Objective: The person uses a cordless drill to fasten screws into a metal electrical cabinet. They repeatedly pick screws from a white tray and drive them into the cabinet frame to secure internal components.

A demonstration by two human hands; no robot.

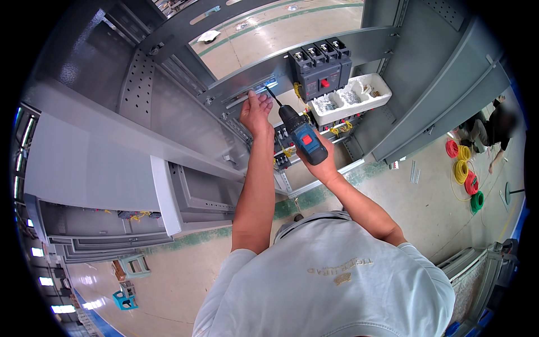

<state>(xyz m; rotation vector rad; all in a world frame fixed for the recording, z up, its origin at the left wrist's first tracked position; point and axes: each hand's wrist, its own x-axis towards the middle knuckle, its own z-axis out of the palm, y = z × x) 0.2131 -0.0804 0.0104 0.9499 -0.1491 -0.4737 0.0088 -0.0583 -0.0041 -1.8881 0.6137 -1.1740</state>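
Observation:
My right hand [328, 157] grips a cordless drill [295, 126], dark with blue parts and a red patch. Its long thin bit points up and left at a metal crossbar [227, 92] in a grey cabinet. By the bit's tip, a shiny strip [266, 85] lies along the bar. My left hand [256, 115] is raised just left of the bit, fingers curled together near the bar; anything between them is too small to make out. To the right, a dark circuit breaker [320, 76] with a red toggle is mounted on the same bar.
A white foam box [379, 101] of small metal hardware sits beneath the breaker. Smaller breakers [282, 137] with yellow wires are lower in the cabinet. Wire coils [461, 171] lie on the floor at right, near another person [497, 126]. Small stools [135, 265] stand at lower left.

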